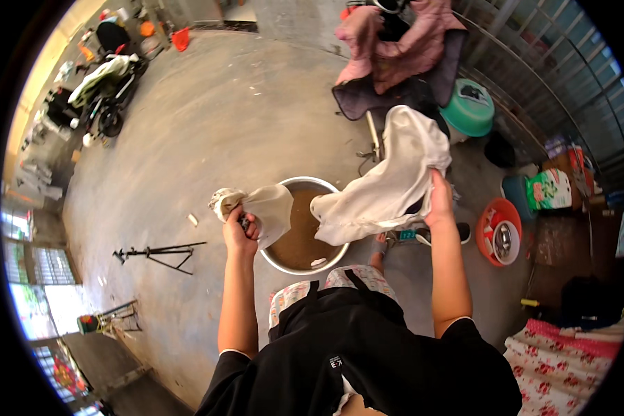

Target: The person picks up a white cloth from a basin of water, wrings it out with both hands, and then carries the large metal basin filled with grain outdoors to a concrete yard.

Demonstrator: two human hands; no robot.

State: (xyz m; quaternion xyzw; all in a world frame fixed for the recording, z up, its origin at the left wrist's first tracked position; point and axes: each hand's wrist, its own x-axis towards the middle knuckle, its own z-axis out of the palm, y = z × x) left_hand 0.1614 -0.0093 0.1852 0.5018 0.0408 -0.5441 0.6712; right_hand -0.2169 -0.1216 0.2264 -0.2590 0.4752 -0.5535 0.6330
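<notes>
Between my arms a round metal basin (pixel 274 260) stands on the floor, holding murky brown water. My left hand (pixel 241 232) is closed round a bunched white cloth (pixel 269 211) at the basin's left rim; a patterned, darker part of it sticks out above the fist. Over on the right, my right hand (pixel 439 201) grips the edge of a larger white cloth (pixel 395 177), raised and spread out, its lower left end hanging over the basin. A small pale object (pixel 318 263) shows at the basin's near edge. Whether the two cloths join is not clear.
A parked scooter with a pink cover (pixel 385 55) stands ahead. At the right are a green basin (pixel 470 111), a red basin (pixel 489 253) with a smaller bowl, and a green-white bag (pixel 549 188). A black tripod (pixel 159 253) lies left.
</notes>
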